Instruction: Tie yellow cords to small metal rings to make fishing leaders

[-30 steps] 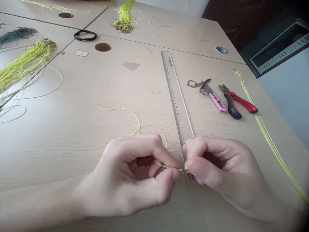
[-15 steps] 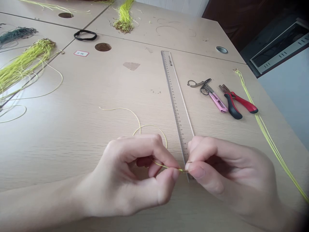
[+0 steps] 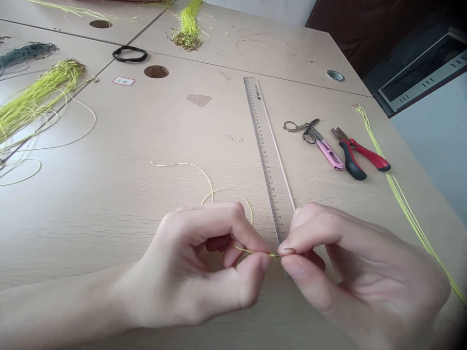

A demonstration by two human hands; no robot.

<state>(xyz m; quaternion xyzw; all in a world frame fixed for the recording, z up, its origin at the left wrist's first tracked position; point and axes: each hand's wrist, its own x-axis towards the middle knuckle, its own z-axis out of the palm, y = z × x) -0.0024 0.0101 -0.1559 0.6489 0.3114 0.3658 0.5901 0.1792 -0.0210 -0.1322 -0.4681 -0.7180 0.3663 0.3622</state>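
Thin yellow cord (image 3: 232, 189) curls over the table in a loop and runs into my left hand (image 3: 207, 265). Thumb and index finger of that hand pinch the cord close to its end. Facing it, my right hand (image 3: 350, 265) pinches a small golden-brown hook (image 3: 288, 250) between thumb and index finger. A short bit of it shows against the index fingertip; the rest is hidden by the fingers. Cord and hook meet in the narrow gap between both hands. Under the right fingertips lies the near end of a clear ruler (image 3: 272, 146).
Folding scissors with a pink handle (image 3: 330, 154) and red-and-black pliers (image 3: 368, 155) lie right of the ruler. Yellow cord strands (image 3: 404, 201) run along the right edge. At left and back are yellow bundles (image 3: 44, 95), a black band (image 3: 129, 54), a label (image 3: 124, 81) and a tape roll (image 3: 335, 75).
My right hand has shifted a little to the right and turned, its fingers regripping the hook. My left hand has stayed in place on the cord.
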